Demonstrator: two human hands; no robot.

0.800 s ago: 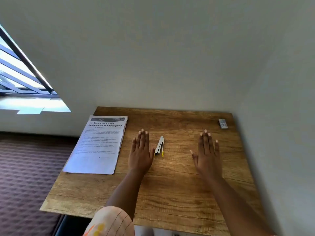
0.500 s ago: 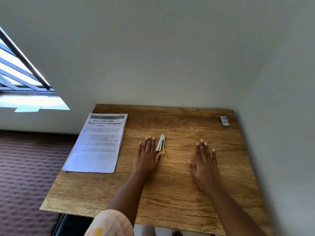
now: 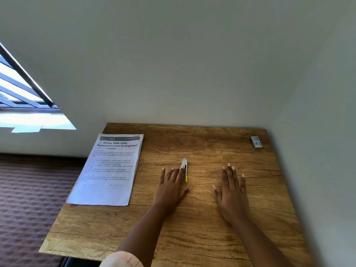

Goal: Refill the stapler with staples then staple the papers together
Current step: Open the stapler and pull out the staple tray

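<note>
stapler (image 3: 184, 166) lies flat on the wooden table (image 3: 192, 237), near the middle, its long body pointing away from the person and a small yellow part at its near end. the left hand (image 3: 170, 187) lies palm down on the table with fingers straight and spread. its index finger covers the left side of the stapler's near half, so the finger touches it or lies just on top of it; no finger is curled around it, and the hand is not gripping anything. the far tip of the stapler shows beyond the fingertips, and the yellow end shows between the index finger and the thumb.

the right hand (image 3: 232, 191) lies flat on the table too, fingers straight, holding nothing, to the right of the stapler and apart from it.

papers (image 3: 109, 170) lie as a stack on the left part of the table, printed side up, with the title "dining table cloth replacement and arrangement". they are left of the left hand and not touching it. a small grey box (image 3: 256, 141) sits in the far right corner of the table, well apart from both hands; if it holds staples, i cannot tell.
</note>
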